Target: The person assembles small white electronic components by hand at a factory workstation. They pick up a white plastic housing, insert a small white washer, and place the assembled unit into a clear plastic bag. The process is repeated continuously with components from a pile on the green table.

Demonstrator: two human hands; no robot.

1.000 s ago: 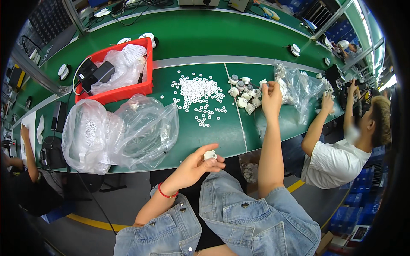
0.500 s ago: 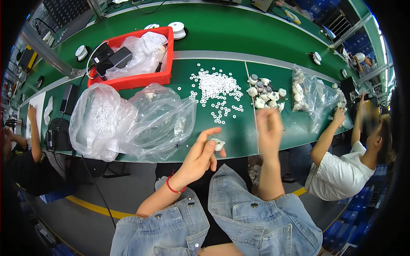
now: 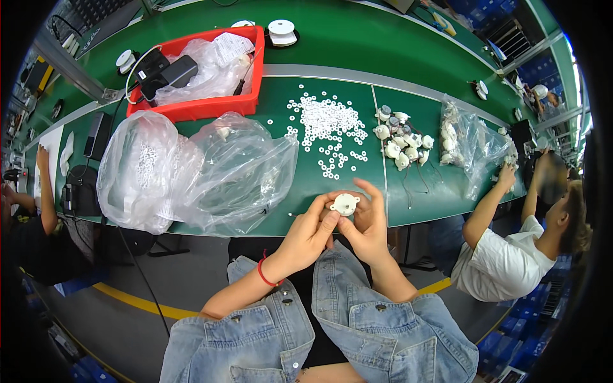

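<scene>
A small white motor point(image 3: 345, 204), round with two side ears and a central shaft, is held up over the bench's near edge. My left hand point(image 3: 313, 226) pinches it from the left between thumb and fingers. From the right, my right hand point(image 3: 370, 226) also grips it, thumb at its lower edge and index finger raised. The fingers behind the motor are partly hidden. Beyond my hands lies a spread of small white washers point(image 3: 329, 121). To its right sits a pile of similar white motors point(image 3: 405, 142), some with metal cans and thin wires.
Clear plastic bags point(image 3: 220, 185), one with white washers, lie at left. Behind them stands a red bin point(image 3: 211, 110) with bags and black adapters. A bag of motors point(image 3: 469, 143) lies at right, near a co-worker in a white shirt point(image 3: 507, 262). White spools point(image 3: 281, 30) stand farther back.
My right hand has moved left from near the motor pile and joined my left hand at the motor. The motor has been lifted slightly, its round face now more visible.
</scene>
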